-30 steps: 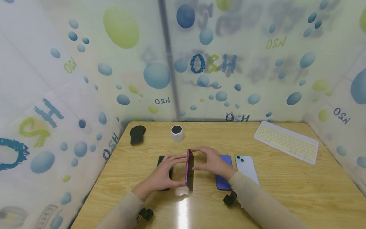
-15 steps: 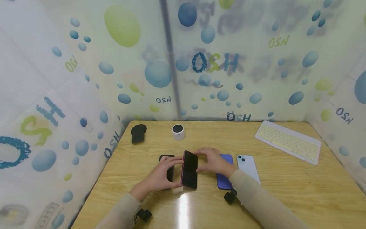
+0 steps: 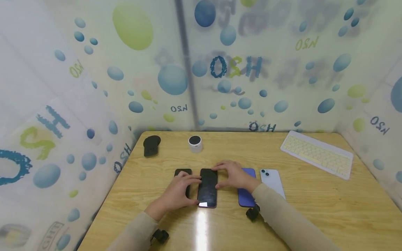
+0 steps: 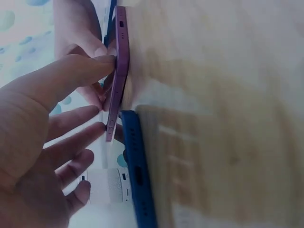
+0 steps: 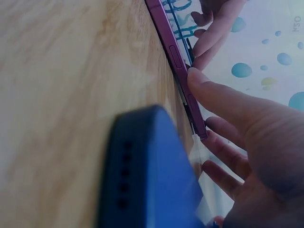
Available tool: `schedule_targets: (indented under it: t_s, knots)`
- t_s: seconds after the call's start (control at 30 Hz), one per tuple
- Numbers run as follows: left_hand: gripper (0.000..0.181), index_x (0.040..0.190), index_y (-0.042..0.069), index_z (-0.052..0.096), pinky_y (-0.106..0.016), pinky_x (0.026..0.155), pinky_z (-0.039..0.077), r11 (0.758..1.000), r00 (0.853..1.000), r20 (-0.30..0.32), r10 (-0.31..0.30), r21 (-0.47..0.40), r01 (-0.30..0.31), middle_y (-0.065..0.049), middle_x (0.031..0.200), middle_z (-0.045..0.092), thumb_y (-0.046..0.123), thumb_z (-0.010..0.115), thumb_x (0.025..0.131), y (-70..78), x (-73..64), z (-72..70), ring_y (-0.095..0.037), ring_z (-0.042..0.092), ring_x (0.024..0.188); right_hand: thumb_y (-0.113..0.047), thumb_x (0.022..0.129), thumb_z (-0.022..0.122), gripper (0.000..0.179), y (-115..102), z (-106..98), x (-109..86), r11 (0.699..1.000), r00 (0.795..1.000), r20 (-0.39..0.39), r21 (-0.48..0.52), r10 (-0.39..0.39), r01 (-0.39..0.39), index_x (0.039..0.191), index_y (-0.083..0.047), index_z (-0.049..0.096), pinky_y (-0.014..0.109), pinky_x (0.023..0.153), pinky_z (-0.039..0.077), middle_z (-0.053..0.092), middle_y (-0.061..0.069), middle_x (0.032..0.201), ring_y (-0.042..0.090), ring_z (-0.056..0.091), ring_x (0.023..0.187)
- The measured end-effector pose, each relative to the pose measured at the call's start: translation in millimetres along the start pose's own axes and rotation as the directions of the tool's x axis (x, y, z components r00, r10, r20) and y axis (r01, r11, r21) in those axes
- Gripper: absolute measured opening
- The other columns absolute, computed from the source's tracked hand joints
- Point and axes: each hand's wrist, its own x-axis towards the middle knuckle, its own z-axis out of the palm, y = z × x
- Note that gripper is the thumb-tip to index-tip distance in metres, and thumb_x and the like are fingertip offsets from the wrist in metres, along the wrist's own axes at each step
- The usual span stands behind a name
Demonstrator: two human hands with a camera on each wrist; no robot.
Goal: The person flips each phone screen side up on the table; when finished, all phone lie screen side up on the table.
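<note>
While a hand touched it from either side, the purple-edged phone lay screen up, flat or nearly so, on the worktop. The left hand, fingers loosely spread, met the left edge with thumb and fingertip. The right hand was likewise relaxed, thumb against the right edge, a fingertip at the far right corner. The left hand partly hid a black phone; the right partly hid a violet phone, with a pale blue phone beside it. Farther back were a white cylinder and a white keyboard.
</note>
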Motion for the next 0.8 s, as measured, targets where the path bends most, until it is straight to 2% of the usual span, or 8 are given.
schedule_targets:
  t_s: [0.2, 0.43, 0.67, 0.8]
  knots:
    - [0.063, 0.128, 0.017, 0.073, -0.052, 0.102, 0.041, 0.999, 0.999, 0.050, -0.015, 0.050, 0.012, 0.001, 0.149, 0.059, 0.044, 0.090, 0.074, 3.7, 5.4, -1.8, -0.026, 0.048, 0.123, -0.043, 0.077, 0.090, 0.066, -0.6, -0.7, -3.8, 0.999, 1.000, -0.005, -0.033, 0.002, -0.002, 0.136, -0.022, 0.069, 0.070, 0.118, 0.017, 0.061, 0.005, 0.144, 0.032, 0.047, 0.141]
    - [0.066, 0.131, 0.017, 0.071, -0.053, 0.104, 0.040, 1.000, 0.999, 0.051, -0.006, -0.014, 0.007, 0.002, 0.149, 0.058, 0.044, 0.091, 0.074, 8.6, 5.6, 3.8, -0.024, 0.046, 0.124, -0.043, 0.084, 0.085, 0.060, 8.5, -12.8, -23.8, 0.999, 0.999, -0.039, -0.035, 0.006, -0.007, 0.137, -0.021, 0.068, 0.072, 0.118, 0.011, 0.061, 0.003, 0.146, 0.032, 0.046, 0.143]
    - [0.066, 0.136, 0.019, 0.068, -0.056, 0.114, 0.036, 0.998, 0.997, 0.059, 0.047, -0.035, -0.045, 0.005, 0.149, 0.057, 0.045, 0.087, 0.078, 24.2, 22.6, 13.5, -0.023, 0.048, 0.131, -0.036, 0.084, 0.086, 0.058, 29.3, -39.0, -54.7, 0.998, 0.996, -0.092, -0.059, 0.019, -0.025, 0.136, -0.017, 0.068, 0.073, 0.115, 0.013, 0.062, 0.009, 0.143, 0.039, 0.048, 0.140]
    - [0.067, 0.138, 0.020, 0.067, -0.052, 0.112, 0.038, 0.998, 0.996, 0.068, 0.064, -0.012, -0.063, 0.007, 0.151, 0.055, 0.046, 0.086, 0.080, 32.8, 31.9, 19.1, -0.021, 0.047, 0.131, -0.036, 0.083, 0.087, 0.059, 39.2, -50.3, -69.4, 0.995, 0.994, -0.101, -0.086, 0.031, -0.040, 0.136, -0.017, 0.069, 0.073, 0.113, 0.015, 0.062, 0.010, 0.143, 0.040, 0.049, 0.139]
